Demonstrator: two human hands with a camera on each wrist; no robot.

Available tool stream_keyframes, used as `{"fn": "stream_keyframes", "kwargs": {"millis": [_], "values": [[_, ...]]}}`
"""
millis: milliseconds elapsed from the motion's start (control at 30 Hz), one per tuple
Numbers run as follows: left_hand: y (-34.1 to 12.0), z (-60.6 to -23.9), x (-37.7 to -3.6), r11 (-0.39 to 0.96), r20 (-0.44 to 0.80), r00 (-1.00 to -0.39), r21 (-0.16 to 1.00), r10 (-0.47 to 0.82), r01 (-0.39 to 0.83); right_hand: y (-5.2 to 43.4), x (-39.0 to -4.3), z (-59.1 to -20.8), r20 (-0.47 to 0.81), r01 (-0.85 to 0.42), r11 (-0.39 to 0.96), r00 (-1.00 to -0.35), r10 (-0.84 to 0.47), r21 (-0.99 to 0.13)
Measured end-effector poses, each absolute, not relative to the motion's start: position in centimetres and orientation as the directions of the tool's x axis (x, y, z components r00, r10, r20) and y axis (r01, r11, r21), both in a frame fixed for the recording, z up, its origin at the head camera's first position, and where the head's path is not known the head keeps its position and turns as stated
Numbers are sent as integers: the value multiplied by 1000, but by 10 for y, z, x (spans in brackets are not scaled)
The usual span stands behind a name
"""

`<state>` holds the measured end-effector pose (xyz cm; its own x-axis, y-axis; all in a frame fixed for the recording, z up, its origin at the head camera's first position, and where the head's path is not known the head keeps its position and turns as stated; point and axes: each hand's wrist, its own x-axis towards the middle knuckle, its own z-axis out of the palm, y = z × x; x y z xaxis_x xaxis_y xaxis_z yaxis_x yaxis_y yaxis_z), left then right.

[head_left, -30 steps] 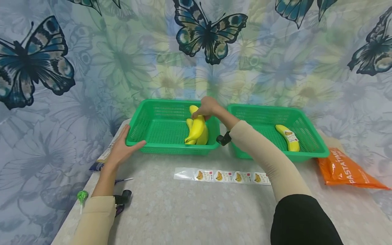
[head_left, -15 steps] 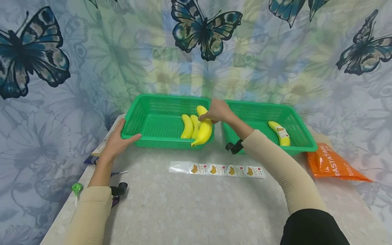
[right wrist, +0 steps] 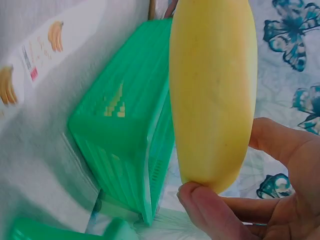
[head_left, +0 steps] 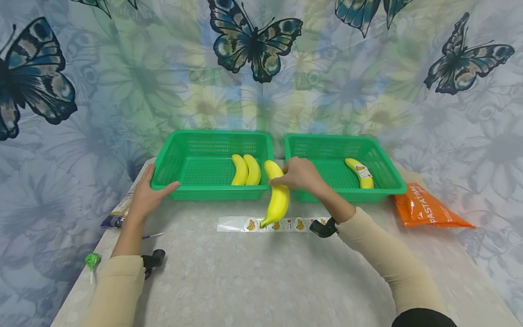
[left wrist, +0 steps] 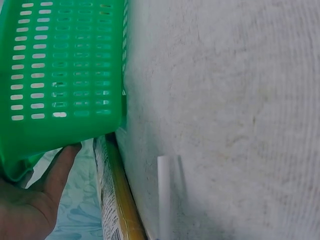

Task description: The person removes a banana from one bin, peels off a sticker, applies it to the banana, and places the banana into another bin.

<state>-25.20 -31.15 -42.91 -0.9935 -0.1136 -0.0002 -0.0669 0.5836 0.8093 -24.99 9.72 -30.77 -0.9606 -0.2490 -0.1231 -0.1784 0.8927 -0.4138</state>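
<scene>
Banana (head_left: pixel 278 202), pinched by the right hand (head_left: pixel 301 175), hangs just outside the left basket (head_left: pixel 216 194), whose left edge the left hand (head_left: pixel 147 194), thumb spread, touches.

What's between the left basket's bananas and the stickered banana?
In the head view: the right hand, a held banana, the left basket's right wall and the right basket's left wall.

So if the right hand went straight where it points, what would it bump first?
The right hand would probably meet the right end of the left green basket, with the banana it holds leading. Height is hard to judge, so it might pass above.
</scene>
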Motion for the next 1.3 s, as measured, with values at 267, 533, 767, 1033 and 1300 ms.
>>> {"fn": "stream_keyframes", "kwargs": {"millis": [267, 533, 767, 1033, 1300], "values": [[-310, -433, -249, 592, 15, -991, 803, -135, -68, 107, -211, -337, -177, -174, 860, -941, -289, -479], [-308, -437, -251, 593, 48, -988, 803, -149, -50, 113, -175, -378, -143, -195, 863, -946, -291, -466], [-307, -438, -251, 578, 73, -983, 815, -168, -38, 119, -153, -402, -136, -167, 834, -951, -277, -526], [-305, -441, -251, 546, 95, -975, 837, -202, -31, 126, -142, -422, -153, -138, 821, -952, -263, -555], [-304, -444, -252, 525, 126, -967, 851, -221, -9, 130, -139, -432, -150, -128, 816, -956, -253, -564]]}}
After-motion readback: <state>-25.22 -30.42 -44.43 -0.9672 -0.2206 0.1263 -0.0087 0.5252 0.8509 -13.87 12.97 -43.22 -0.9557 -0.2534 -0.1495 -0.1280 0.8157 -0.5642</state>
